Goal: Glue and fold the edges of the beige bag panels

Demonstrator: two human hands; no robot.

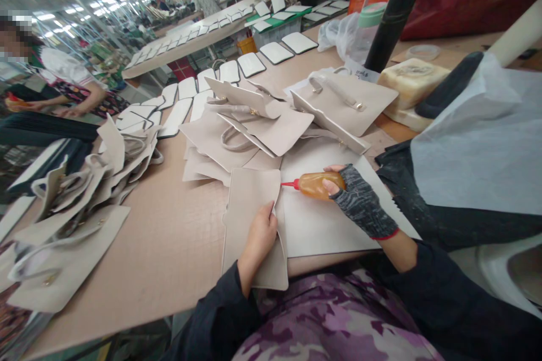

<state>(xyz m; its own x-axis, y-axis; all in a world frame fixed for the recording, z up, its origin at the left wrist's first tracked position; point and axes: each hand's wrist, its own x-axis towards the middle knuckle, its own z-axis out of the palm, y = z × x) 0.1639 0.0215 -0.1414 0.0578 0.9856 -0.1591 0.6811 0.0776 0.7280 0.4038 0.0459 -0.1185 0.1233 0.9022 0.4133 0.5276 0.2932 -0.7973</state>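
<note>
My left hand (261, 232) grips the near part of a beige bag panel (249, 194), thumb on top and the other fingers hidden beneath its right edge. In my right hand (358, 197), gloved with a grey fingerless glove, lies an amber glue bottle (318, 185) tilted flat. Its red nozzle points left, and the tip is at the panel's right edge; whether it touches I cannot tell. Below the bottle lies a large pale sheet (313, 231) on the table.
Beige handled bag panels are piled ahead (254, 130) and at left (101, 180). White dark-edged pieces (250, 64) line the table's far side. A black flask (392, 25) and a yellowish block (412, 82) stand at right. A co-worker (63, 73) sits left.
</note>
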